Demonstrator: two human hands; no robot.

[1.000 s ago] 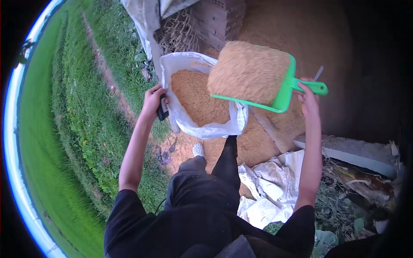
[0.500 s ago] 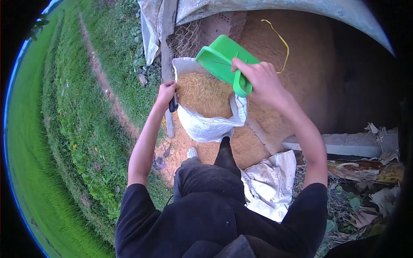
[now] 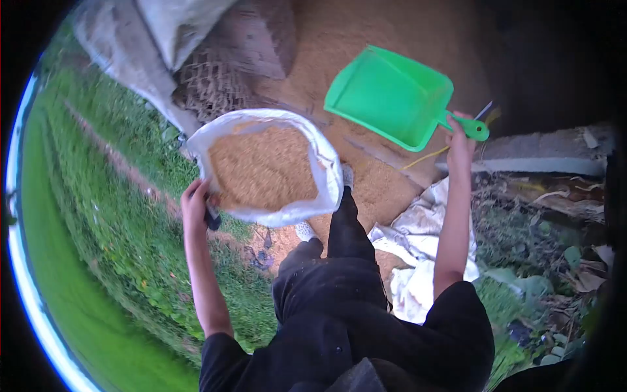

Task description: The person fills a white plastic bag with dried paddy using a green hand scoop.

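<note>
My left hand (image 3: 194, 204) grips the near-left rim of a white sack (image 3: 326, 176), together with a small dark object. The sack stands open and is filled nearly to the top with tan grain (image 3: 261, 166). My right hand (image 3: 460, 138) holds the handle of a green plastic scoop (image 3: 392, 97), which is empty and raised to the right of the sack, above a heap of the same grain (image 3: 366, 39). My black-trousered leg stands just below the sack.
Grass (image 3: 111, 215) runs along the left. Wire mesh (image 3: 215, 85) and pale sheeting (image 3: 176, 26) stand behind the sack. A concrete slab (image 3: 542, 157) lies at right, with crumpled white sacks (image 3: 418, 242) and dry leaves (image 3: 562, 261) below it.
A full scoop was tipped over the sack and emptied. It is now drawn back to the right, empty. My view has swung, so the sack sits lower and further left.
</note>
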